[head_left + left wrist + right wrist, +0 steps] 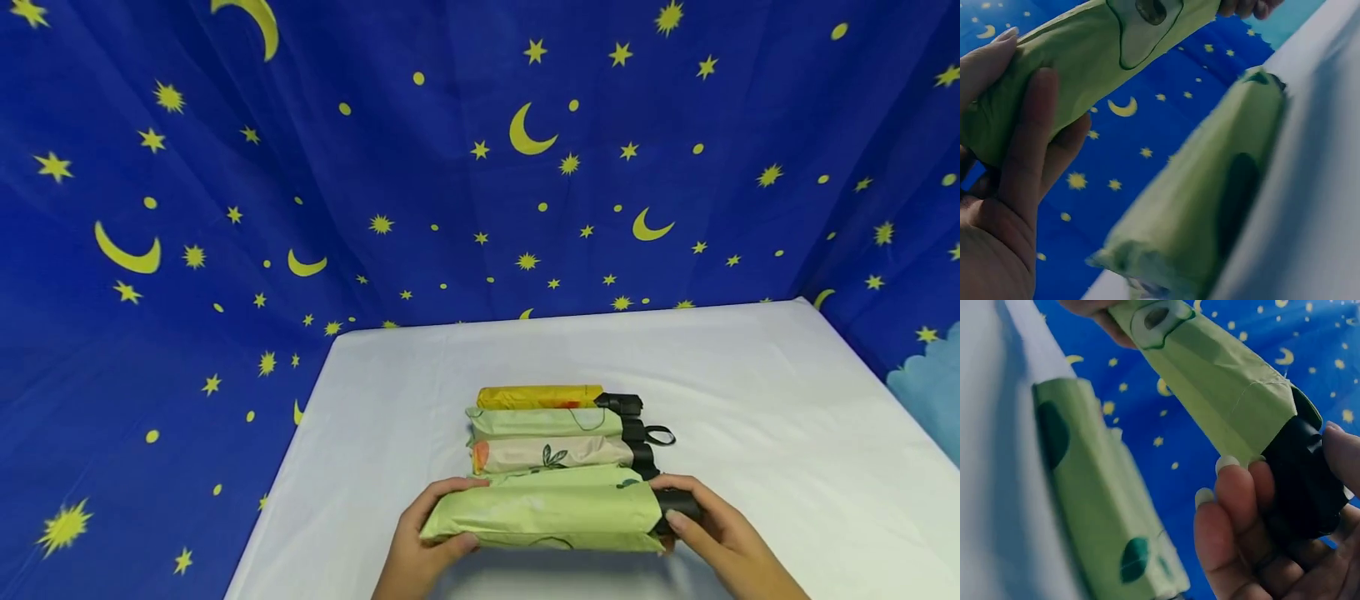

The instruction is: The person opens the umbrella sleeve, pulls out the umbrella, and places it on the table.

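Between both hands is a folded light-green umbrella (547, 512) with an avocado print, raised off the table in the wrist views. My left hand (431, 533) grips its fabric end, thumb on the near side. The right hand (723, 533) holds the black handle (1304, 475) at the other end. Just behind lies another green umbrella (1204, 181) with dark green leaf shapes, partly hidden in the head view. Farther back, side by side, lie a beige umbrella (551, 454) with a leaf print, a pale green umbrella (543, 423) and a yellow umbrella (540, 397).
The umbrellas lie on a white-covered table (750, 375), handles toward the right. A black wrist loop (661, 434) sticks out from the pale green one. Blue cloth (450, 167) with yellow stars and moons hangs behind and along both sides.
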Demonstrator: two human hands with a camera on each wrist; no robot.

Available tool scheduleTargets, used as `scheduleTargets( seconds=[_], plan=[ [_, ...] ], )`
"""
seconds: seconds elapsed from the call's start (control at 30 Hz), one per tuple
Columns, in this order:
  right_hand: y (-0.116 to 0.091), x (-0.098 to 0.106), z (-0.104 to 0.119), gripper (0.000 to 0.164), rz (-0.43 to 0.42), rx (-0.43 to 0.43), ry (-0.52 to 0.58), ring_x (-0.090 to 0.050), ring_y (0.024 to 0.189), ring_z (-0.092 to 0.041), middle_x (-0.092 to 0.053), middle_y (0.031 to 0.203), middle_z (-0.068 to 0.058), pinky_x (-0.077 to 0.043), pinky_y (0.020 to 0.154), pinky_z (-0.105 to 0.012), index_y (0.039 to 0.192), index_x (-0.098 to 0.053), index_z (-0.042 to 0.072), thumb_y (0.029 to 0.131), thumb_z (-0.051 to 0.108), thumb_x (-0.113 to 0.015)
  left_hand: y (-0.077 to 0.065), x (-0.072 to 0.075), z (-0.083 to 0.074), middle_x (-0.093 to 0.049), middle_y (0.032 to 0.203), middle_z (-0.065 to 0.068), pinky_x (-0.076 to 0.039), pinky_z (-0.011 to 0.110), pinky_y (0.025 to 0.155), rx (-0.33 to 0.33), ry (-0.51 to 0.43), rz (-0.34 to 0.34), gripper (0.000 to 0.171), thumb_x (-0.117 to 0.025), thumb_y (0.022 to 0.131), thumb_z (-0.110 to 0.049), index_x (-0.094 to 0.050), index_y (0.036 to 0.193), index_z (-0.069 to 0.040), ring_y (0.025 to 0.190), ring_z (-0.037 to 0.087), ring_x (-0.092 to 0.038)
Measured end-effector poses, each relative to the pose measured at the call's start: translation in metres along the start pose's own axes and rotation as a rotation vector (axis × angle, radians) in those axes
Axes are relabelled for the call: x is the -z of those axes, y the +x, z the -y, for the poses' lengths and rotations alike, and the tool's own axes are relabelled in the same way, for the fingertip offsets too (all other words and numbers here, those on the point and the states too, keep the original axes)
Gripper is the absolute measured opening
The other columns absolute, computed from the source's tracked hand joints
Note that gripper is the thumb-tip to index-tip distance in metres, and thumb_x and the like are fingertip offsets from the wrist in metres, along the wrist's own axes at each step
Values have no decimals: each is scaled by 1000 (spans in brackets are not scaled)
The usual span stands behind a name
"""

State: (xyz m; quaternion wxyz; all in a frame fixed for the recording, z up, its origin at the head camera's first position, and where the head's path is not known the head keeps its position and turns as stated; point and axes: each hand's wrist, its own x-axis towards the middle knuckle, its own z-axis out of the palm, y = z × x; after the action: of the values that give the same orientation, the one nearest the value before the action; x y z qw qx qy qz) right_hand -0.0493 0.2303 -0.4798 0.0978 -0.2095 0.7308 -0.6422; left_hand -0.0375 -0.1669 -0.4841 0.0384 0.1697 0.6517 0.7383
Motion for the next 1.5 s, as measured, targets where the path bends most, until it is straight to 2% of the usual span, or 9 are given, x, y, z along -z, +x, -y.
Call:
scheduleTargets(
  seconds=[0.23,0.4,0.47,0.7,0.87,1.1,1.33,1.5],
  plan=[
    [2,4,20,39,7,-50,58,-70,88,-29,-68,114,-10,-61,75,-44,145,-48,-3,107,-1,-50,10,4,-16,-55,140,28,-56,38,92,-155,13,65,54,-67,92,13,-51,143,6,121,34,-60],
    [0,5,23,39,12,-33,83,-72,91,-29,-69,118,-10,-61,74,-43,143,-52,-4,104,-5,-51,10,6,-20,-55,140,30,-55,37,96,-189,7,88,54,-67,90,16,-51,142,7,127,35,-57],
    [-1,4,22,40,13,2,99,-72,92,-30,-69,119,-12,-61,73,-42,143,-51,-5,104,-8,-50,9,7,-21,-54,140,32,-54,37,98,-198,6,94,54,-67,90,16,-52,141,7,129,35,-56],
    [0,-2,23,41,9,79,122,-72,92,-31,-68,121,-12,-61,72,-42,143,-51,-8,102,-14,-48,2,11,-31,-54,141,29,-55,40,97,-154,-15,93,49,-65,92,16,-54,138,8,129,34,-56],
    [-2,-3,30,39,-25,84,81,-73,91,-31,-69,121,-10,-62,73,-41,140,-54,-7,102,-13,-47,-5,16,-33,-55,140,26,-56,40,95,-171,4,80,48,-63,92,18,-53,138,9,128,33,-58],
    [-2,-1,30,40,-33,105,80,-73,91,-32,-69,122,-10,-62,74,-40,140,-54,-6,102,-14,-45,-4,16,-34,-55,140,28,-56,42,94,-90,-14,38,44,-64,93,14,-55,136,8,127,33,-58],
    [-11,7,24,40,-98,83,77,-74,88,-31,-67,128,-2,-61,74,-38,139,-55,-6,102,-15,-44,-2,19,-37,-53,140,29,-55,41,96,-99,-17,66,45,-65,92,15,-55,136,9,128,33,-57],
    [-13,9,24,38,-89,62,79,-74,88,-34,-68,126,-1,-62,75,-39,138,-54,-8,102,-15,-44,-2,20,-36,-53,141,30,-56,40,96,-131,-17,90,46,-63,92,16,-55,136,9,128,33,-57]
  ],
)
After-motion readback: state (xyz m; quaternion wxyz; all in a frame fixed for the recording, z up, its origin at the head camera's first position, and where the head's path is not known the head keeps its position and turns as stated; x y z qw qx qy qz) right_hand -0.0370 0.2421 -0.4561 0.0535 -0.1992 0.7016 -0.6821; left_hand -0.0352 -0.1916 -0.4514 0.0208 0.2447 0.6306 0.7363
